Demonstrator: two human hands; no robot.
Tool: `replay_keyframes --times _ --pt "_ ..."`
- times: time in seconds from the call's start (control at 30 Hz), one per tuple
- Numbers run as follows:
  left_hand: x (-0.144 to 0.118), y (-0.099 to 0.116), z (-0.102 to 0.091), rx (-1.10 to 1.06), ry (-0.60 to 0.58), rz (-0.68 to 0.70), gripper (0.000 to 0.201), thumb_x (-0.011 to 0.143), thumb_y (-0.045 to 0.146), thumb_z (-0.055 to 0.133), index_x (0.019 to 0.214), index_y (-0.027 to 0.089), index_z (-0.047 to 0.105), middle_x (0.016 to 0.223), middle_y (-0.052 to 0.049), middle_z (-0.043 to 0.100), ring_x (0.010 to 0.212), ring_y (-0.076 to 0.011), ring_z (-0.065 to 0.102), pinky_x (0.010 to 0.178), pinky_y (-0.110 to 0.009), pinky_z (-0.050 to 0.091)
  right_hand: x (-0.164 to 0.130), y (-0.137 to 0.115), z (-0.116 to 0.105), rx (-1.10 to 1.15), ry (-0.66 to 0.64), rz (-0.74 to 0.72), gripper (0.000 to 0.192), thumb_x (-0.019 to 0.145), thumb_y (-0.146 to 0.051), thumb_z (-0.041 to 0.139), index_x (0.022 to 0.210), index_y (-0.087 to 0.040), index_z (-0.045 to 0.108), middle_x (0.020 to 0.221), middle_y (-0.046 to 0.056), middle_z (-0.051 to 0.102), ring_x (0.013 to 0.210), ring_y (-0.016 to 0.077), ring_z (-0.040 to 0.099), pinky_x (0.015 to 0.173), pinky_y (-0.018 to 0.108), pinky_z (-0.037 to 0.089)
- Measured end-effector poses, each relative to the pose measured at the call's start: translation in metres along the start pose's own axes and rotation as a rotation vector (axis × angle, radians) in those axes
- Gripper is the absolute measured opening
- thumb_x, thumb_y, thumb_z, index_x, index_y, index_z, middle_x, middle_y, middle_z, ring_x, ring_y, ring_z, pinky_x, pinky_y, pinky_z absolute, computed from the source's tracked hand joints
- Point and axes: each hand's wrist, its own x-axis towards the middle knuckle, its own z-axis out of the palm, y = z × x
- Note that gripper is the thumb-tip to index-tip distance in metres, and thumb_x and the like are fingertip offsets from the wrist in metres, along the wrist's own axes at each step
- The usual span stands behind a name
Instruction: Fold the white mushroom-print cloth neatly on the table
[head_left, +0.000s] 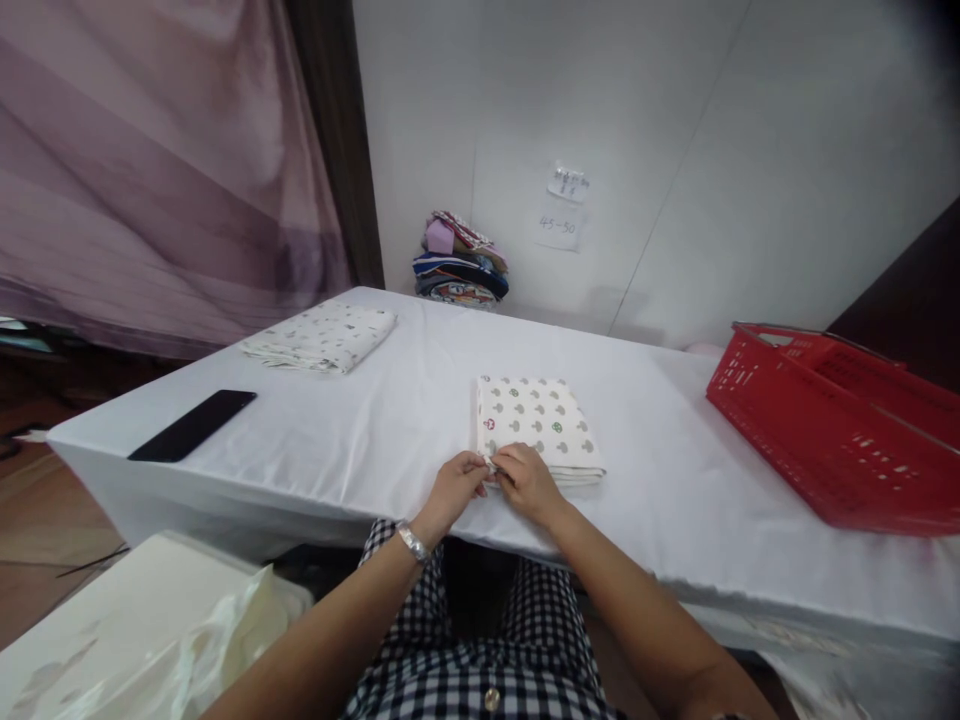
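A folded white cloth (536, 415) printed with grey mushrooms and a few coloured ones lies near the table's front edge. My left hand (457, 485) pinches the cloth's near left corner between thumb and fingers. Right beside it, my right hand (525, 478) grips the same corner, its back covering part of the front edge. The fingertips of both hands nearly meet, and what lies between them is mostly hidden.
A second folded printed cloth (322, 335) and a black phone-like slab (193, 425) lie on the left of the white-covered table (420, 390). A red basket (840, 430) stands at the right. Stacked fabrics (461, 265) sit against the wall. A white box (142, 620) is at lower left.
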Motion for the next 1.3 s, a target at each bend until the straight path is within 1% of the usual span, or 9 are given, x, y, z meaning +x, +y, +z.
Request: replay_keyframes --times 0.17,0.33,0.53,0.77,0.83,0.93,1.03,1.13,1.3 --pt "0.007 0.007 -0.002 0.147 0.022 -0.020 0.031 0.073 0.047 0.055 0.073 0.016 0.055 0.059 -0.001 0.063 0.048 -0.0120 0.054 0.048 -0.023 0.041 0.001 -0.002 0.003 -0.077 -0.020 0.012 0.023 0.084 -0.014 0.047 0.101 -0.019 0.061 0.093 0.007 0.060 0.087 0.0213 0.051 0.077 0.036 0.041" --pt "0.021 -0.005 -0.002 0.326 0.057 0.009 0.020 0.074 0.039 0.055 0.073 0.019 0.052 0.050 0.004 0.055 0.046 -0.0125 0.053 0.046 -0.023 0.039 -0.006 -0.001 -0.005 -0.053 -0.042 -0.022 0.027 0.083 -0.013 0.047 0.106 -0.020 0.060 0.102 0.008 0.061 0.095 0.0209 0.052 0.083 0.036 0.042" --pt "0.026 -0.019 -0.003 0.401 0.061 0.042 0.021 0.074 0.039 0.054 0.084 0.020 0.049 0.061 0.003 0.061 0.048 -0.0134 0.056 0.050 -0.024 0.041 -0.046 0.028 -0.044 -0.128 0.077 0.079 0.023 0.087 -0.018 0.048 0.105 -0.019 0.062 0.104 0.009 0.064 0.096 0.0197 0.056 0.087 0.037 0.044" --pt "0.020 -0.011 0.000 0.688 0.119 0.119 0.023 0.080 0.037 0.051 0.096 0.020 0.049 0.077 -0.001 0.065 0.069 -0.0180 0.063 0.063 -0.028 0.044 -0.091 0.065 -0.091 -0.272 0.299 0.334 0.019 0.086 -0.019 0.050 0.092 -0.019 0.068 0.096 0.009 0.066 0.091 0.0214 0.059 0.084 0.039 0.048" --pt "0.016 -0.008 0.000 0.779 0.160 0.200 0.024 0.081 0.035 0.052 0.099 0.020 0.050 0.084 -0.003 0.065 0.076 -0.0195 0.062 0.064 -0.029 0.044 -0.095 0.065 -0.094 -0.270 0.329 0.346 0.020 0.085 -0.018 0.050 0.094 -0.020 0.068 0.096 0.008 0.066 0.093 0.0215 0.058 0.084 0.038 0.049" --pt "0.012 -0.001 0.001 0.933 0.181 0.491 0.021 0.083 0.032 0.051 0.100 0.019 0.055 0.100 -0.007 0.061 0.089 -0.0215 0.059 0.072 -0.031 0.044 -0.093 0.061 -0.092 -0.252 0.295 0.277 0.020 0.086 -0.019 0.049 0.096 -0.022 0.067 0.098 0.007 0.065 0.094 0.0208 0.057 0.085 0.038 0.048" --pt "0.012 0.006 0.006 1.080 0.125 0.754 0.017 0.086 0.031 0.051 0.094 0.019 0.061 0.105 -0.009 0.059 0.098 -0.0240 0.053 0.081 -0.036 0.041 -0.085 0.057 -0.086 -0.275 0.229 0.202 0.019 0.088 -0.020 0.050 0.096 -0.021 0.067 0.098 0.007 0.065 0.094 0.0207 0.057 0.085 0.038 0.047" --pt "0.017 0.010 0.015 1.144 0.010 0.839 0.016 0.086 0.030 0.053 0.094 0.020 0.063 0.101 -0.007 0.061 0.097 -0.0233 0.052 0.081 -0.037 0.039 -0.075 0.060 -0.081 -0.323 0.143 0.182 0.018 0.087 -0.020 0.051 0.096 -0.021 0.067 0.098 0.007 0.066 0.092 0.0206 0.057 0.084 0.037 0.045" --pt "0.028 0.011 0.027 1.200 -0.121 0.820 0.017 0.088 0.030 0.051 0.092 0.020 0.064 0.092 -0.006 0.062 0.090 -0.0215 0.053 0.078 -0.035 0.038 -0.065 0.066 -0.079 -0.399 -0.017 0.220 0.017 0.085 -0.017 0.054 0.097 -0.021 0.066 0.097 0.005 0.066 0.091 0.0206 0.054 0.082 0.035 0.041"
